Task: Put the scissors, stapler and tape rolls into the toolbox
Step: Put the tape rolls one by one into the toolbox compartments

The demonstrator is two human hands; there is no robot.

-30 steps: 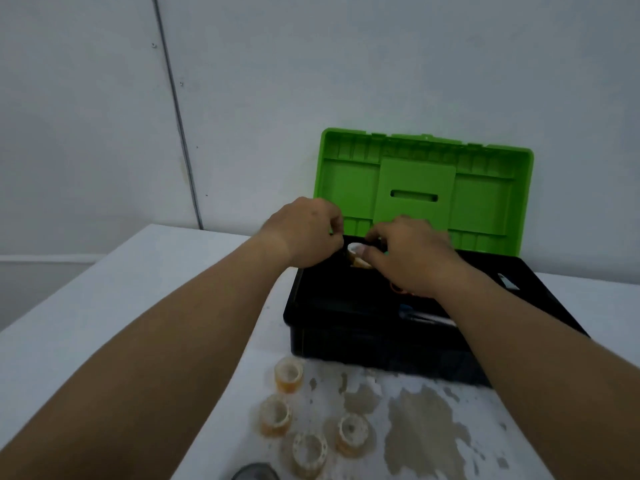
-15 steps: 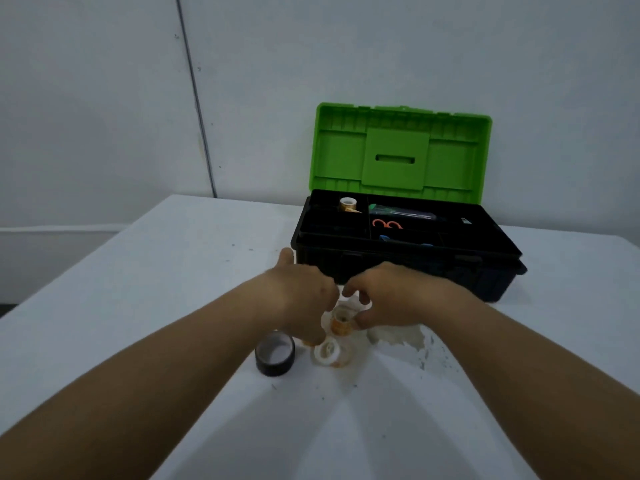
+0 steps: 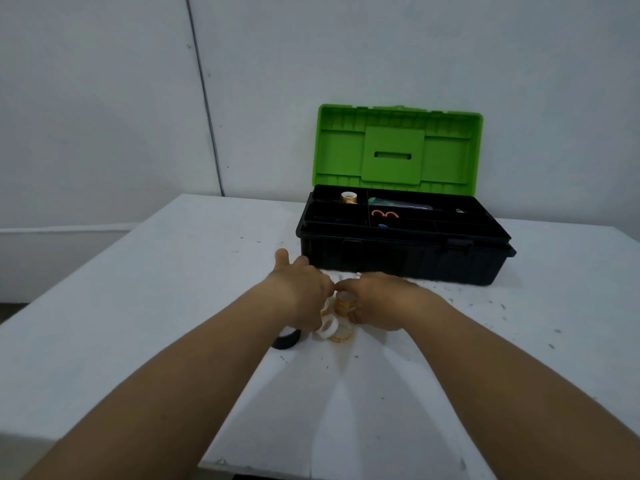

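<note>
Item: small amber tape roll [image 3: 345,303], on the table [image 3: 138,306], upright between our hands. Right hand [image 3: 381,301] fingers clamp it; left hand [image 3: 301,289] grip unclear. Toolbox [image 3: 398,258] at 12 o'clock, open.

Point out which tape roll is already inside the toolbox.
The small amber tape roll standing in the back-left compartment of the black toolbox. The other clear rolls and the black roll lie on the white table by the hands.
</note>
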